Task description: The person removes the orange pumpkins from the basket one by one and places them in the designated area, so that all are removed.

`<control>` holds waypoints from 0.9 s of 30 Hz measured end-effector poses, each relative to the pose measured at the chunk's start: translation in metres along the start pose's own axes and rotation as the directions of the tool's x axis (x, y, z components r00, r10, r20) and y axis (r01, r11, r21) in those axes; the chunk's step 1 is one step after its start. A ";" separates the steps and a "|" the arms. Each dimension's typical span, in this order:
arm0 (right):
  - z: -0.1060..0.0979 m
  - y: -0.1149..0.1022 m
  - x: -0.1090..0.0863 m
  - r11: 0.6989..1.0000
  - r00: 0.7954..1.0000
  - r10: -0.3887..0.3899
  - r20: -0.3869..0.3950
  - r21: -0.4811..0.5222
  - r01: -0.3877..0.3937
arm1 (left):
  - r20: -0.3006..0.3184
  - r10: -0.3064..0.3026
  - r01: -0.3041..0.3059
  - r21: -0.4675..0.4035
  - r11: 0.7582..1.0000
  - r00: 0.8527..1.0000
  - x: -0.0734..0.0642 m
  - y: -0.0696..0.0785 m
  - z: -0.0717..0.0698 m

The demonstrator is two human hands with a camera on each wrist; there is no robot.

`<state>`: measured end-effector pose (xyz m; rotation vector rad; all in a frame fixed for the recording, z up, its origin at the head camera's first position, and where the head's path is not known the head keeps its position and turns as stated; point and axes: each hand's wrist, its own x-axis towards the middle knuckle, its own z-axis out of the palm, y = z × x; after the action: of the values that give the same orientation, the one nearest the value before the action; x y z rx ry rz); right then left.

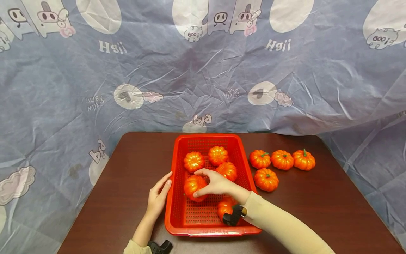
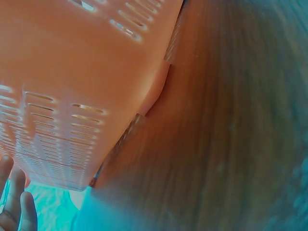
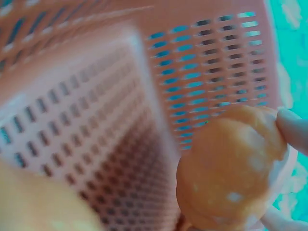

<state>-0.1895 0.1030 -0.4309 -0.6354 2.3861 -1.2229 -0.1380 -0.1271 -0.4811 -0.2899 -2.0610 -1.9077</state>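
Observation:
A red slotted plastic basket [image 1: 212,231] stands on the table, with several small orange pumpkins inside. My right hand [image 1: 216,183] reaches into it from the right and grips one pumpkin [image 1: 192,187] between thumb and fingers, left of the middle. In the right wrist view that pumpkin [image 3: 231,168] is up close, and a blurred orange shape [image 3: 38,202] fills the lower left corner. My left hand [image 1: 157,197] is at the basket's left side, fingers extended along the rim. Its fingers [image 2: 17,192] also appear beside the slotted wall [image 2: 72,62] in the left wrist view.
Several more pumpkins lie on the table right of the basket; one [image 1: 266,180] sits close to its wall. Within the basket, a pumpkin [image 1: 225,204] near the front is partly covered by the right wrist's black strap device [image 1: 233,216]. A patterned cloth [image 1: 203,70] hangs behind the dark wooden table [image 1: 136,158].

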 end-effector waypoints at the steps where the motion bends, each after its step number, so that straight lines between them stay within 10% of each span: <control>1: -0.002 -0.002 -0.001 1.000 1.000 -0.004 -0.004 0.028 0.004 | 0.002 0.001 -0.001 -0.002 1.000 1.000 0.000 0.000 0.000; 27: -0.078 -0.011 -0.046 0.975 0.971 -0.030 -0.237 0.207 0.080 | 0.007 0.000 0.001 -0.032 0.999 1.000 0.000 0.000 -0.001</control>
<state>-0.1895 0.1738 -0.3737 -0.5172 2.3850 -1.6345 -0.1374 -0.1278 -0.4809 -0.3040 -2.0366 -1.9445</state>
